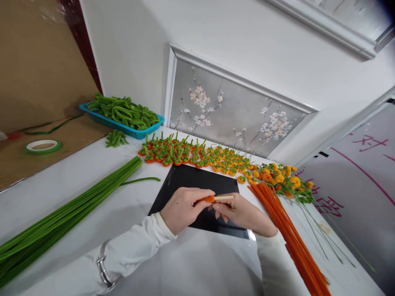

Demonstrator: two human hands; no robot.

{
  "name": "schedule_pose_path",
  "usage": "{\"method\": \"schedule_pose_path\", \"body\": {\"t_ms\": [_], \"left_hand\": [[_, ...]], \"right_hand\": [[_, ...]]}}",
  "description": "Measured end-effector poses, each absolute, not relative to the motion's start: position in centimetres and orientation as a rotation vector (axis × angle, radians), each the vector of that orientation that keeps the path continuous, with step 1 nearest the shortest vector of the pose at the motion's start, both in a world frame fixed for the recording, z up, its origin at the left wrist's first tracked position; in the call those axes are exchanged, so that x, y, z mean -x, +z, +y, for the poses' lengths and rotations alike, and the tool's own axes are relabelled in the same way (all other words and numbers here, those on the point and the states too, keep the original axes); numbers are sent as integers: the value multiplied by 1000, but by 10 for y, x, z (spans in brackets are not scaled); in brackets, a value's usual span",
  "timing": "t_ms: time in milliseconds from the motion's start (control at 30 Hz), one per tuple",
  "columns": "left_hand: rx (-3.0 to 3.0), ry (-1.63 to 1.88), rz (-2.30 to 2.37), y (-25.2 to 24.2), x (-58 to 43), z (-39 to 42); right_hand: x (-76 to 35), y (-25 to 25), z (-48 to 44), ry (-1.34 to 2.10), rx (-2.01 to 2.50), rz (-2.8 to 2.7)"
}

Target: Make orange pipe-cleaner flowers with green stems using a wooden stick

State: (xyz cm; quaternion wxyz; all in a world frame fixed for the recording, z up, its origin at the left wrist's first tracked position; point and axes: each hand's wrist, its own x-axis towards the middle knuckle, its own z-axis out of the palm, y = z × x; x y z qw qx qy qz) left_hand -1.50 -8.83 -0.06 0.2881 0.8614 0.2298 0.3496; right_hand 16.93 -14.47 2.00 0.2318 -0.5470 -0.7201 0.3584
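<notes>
Over a black mat (pixel 182 181), my left hand (pixel 185 207) is closed on an orange pipe cleaner (pixel 209 199), which looks coiled round a pale wooden stick (pixel 224 197). My right hand (pixel 239 209) grips the stick's right end, its fingers bent beneath it. The fingertips of both hands almost meet, and part of the coil is hidden behind the left fingers. To the right of my right hand lies a bundle of long orange pipe cleaners (pixel 285 230). Left of my left hand lies a bundle of long green pipe cleaners (pixel 77 205).
Behind the mat stand rows of orange-and-green pieces (pixel 175 152) and yellow-and-green pieces (pixel 226 158). A blue basket (pixel 135 132) holds green loops at the back left. Finished-looking yellow flowers (pixel 284 177) with thin stems lie at right. Green tape (pixel 43 146) rests on cardboard.
</notes>
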Motion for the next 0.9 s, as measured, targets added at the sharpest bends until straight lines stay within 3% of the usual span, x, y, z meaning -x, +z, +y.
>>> {"method": "schedule_pose_path", "body": {"t_ms": [467,900], "left_hand": [[-2448,844,752,-9,18,-75],[-2542,774,616,-10,17,-78]], "right_hand": [[-150,36,-173,83,1684,-2244],[-165,29,-151,127,1501,-1876]]}}
